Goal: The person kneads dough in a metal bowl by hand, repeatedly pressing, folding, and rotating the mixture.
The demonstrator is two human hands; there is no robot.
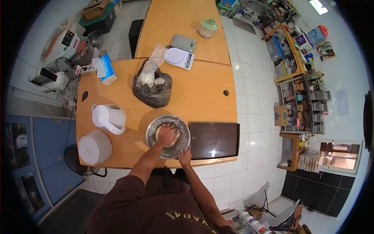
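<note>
A metal bowl (181, 128), dusted white inside, stands near the table's front edge. In it lies a pale lump of dough (158, 133), mostly covered by my left hand (168, 134). That hand presses down on the dough with its fingers spread. My right hand (185, 156) grips the bowl's rim at the lower right, its thumb on the edge. Just right of the bowl is a dark baking tray (214, 140).
On the table (202, 93) are a white kettle (109, 118), a round white tub (94, 148), a black plastic bag (157, 94), a white scale (179, 57), a grey scale (183, 43), a blue box (108, 70) and a green-lidded container (208, 28).
</note>
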